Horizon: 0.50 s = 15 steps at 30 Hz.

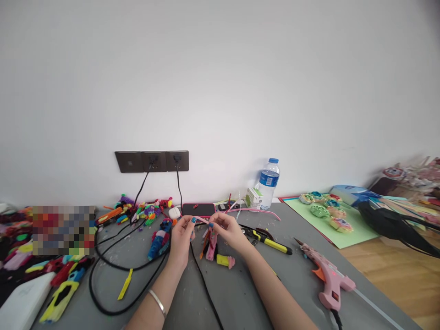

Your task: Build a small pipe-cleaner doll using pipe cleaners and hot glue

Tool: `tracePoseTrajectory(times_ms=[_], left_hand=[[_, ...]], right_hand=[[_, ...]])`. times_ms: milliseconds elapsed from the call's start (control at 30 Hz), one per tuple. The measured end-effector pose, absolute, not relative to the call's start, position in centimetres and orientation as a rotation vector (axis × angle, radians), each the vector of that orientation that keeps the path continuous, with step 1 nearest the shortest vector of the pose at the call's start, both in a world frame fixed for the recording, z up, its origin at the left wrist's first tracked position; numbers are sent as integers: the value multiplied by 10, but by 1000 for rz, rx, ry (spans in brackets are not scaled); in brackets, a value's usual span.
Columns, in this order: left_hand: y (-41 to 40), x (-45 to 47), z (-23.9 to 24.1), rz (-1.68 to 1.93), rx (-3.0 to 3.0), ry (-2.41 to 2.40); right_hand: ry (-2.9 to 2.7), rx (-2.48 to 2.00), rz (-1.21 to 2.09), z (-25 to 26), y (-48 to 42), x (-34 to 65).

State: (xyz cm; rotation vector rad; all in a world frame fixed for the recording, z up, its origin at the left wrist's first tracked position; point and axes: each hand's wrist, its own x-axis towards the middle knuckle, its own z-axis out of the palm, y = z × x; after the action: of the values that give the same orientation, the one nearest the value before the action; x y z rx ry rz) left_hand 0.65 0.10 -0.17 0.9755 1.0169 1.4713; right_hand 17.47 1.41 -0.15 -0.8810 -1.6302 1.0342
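Note:
My left hand [182,236] pinches one end of a thin pink pipe cleaner [201,220], held just above the grey table. The fingers of my right hand [227,230] are closed on it a little further right. A longer pink strand [270,211] curves out behind my right hand; whether it is the same piece I cannot tell. Below my hands lie a pink fuzzy piece [211,250] and a short yellow fuzzy piece [223,261] with a pink end. A blue fuzzy figure [158,243] rests beside my left hand.
A pink glue gun [332,284] and yellow-handled pliers [275,244] lie at right. Behind stand a water bottle [268,185] and a small box [253,198]. A black cable [103,309] loops at left. Fabric-like flowers [319,211] sit on green paper [357,237]. A phone [198,210] lies near the wall.

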Motion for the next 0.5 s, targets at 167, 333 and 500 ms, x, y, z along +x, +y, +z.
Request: tracePoseTrajectory(times_ms=[167,333,500], left_hand=[[1,4,2,1352,1037,1034],[3,3,-4,1288,1175,1046],[1,4,-3,1165,1356,1021]], right_hand=[[-1537,-888,917,-1,18,180],[-1570,-953,781,1,17,181],[-1509,-941,686,2,18,182]])
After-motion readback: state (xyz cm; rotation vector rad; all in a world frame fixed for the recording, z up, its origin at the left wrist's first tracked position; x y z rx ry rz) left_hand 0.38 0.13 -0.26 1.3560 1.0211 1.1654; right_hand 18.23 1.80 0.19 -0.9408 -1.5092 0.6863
